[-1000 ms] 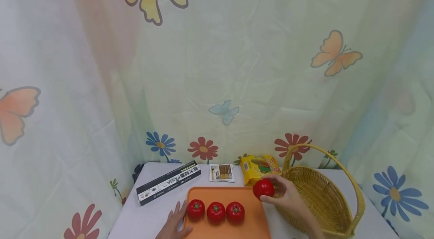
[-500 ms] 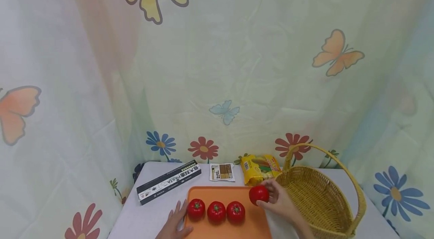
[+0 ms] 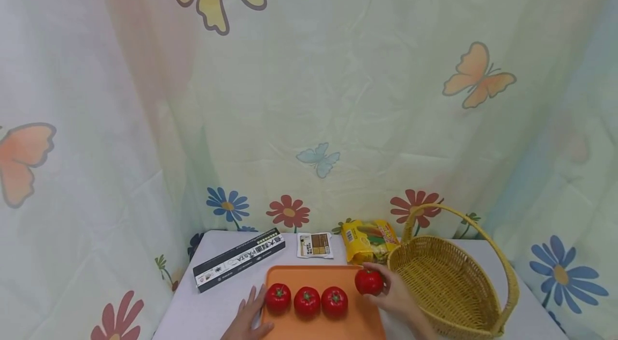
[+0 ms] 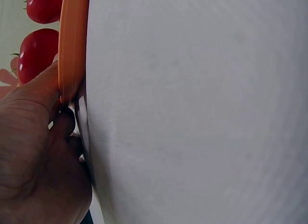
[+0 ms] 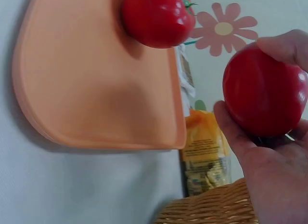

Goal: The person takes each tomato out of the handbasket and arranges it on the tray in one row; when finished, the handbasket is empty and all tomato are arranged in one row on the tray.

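My right hand [image 3: 398, 297] grips a red tomato [image 3: 369, 281] between thumb and fingers, over the right part of the orange tray [image 3: 357, 324]. In the right wrist view that tomato [image 5: 263, 91] is held up above the tray's level. Three more tomatoes stand in a row on the tray, green stems up: a left one [image 3: 278, 298], a middle one [image 3: 307, 302] and a right one [image 3: 335, 302]. My left hand [image 3: 247, 318] holds the tray's left edge, its thumb over the rim. The left wrist view shows the thumb and fingers about the orange rim [image 4: 72, 50].
A wicker basket [image 3: 487, 286] with a tall handle stands right of the tray. Behind the tray lie a yellow packet [image 3: 369, 241] and a small white-and-brown packet [image 3: 315, 245]. A long black-and-white pasta box [image 3: 240, 259] lies at the back left. A patterned curtain [image 3: 314, 88] surrounds the table.
My right hand has brought the tomato a little left and down, away from the basket and over the tray's right part. My left hand and the three tomatoes on the tray stay put.
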### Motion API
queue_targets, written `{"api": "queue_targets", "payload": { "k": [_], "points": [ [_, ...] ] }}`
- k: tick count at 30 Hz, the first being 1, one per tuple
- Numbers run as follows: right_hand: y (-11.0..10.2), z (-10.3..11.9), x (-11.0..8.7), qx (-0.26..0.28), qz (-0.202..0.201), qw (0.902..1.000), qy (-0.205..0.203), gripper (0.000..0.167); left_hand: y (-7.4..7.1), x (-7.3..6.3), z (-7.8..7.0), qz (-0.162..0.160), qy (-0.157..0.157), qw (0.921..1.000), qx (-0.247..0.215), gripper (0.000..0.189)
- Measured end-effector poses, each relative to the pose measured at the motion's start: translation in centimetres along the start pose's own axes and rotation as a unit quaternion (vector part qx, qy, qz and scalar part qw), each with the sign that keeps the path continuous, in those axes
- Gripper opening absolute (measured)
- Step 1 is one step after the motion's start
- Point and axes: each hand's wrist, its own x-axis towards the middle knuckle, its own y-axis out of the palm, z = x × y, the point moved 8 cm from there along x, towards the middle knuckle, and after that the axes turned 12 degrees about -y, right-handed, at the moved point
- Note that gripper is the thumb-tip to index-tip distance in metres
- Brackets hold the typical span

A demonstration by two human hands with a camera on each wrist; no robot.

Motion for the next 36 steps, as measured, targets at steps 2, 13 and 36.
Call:
{"api": "queue_targets", "payload": {
  "k": [2, 13, 36],
  "points": [
    [0.0, -0.3, -0.1, -0.01, -0.01, 0.9999, 0.007, 0.073, 0.0, 0.1, 0.1, 0.002, 0.001, 1.0, -0.007, 0.11],
    [1.2, -1.6, -0.3, 0.03, 0.017, 0.9989, 0.032, 0.074, 0.0, -0.1, -0.3, 0.007, 0.041, 0.9991, -0.011, 0.104],
    [1.9, -3.7, -1.5, -0.013, -0.007, 0.998, 0.062, 0.074, 0.2, 0.0, -0.1, 0.011, 0.028, 0.9995, -0.014, 0.108]
  ]
}}
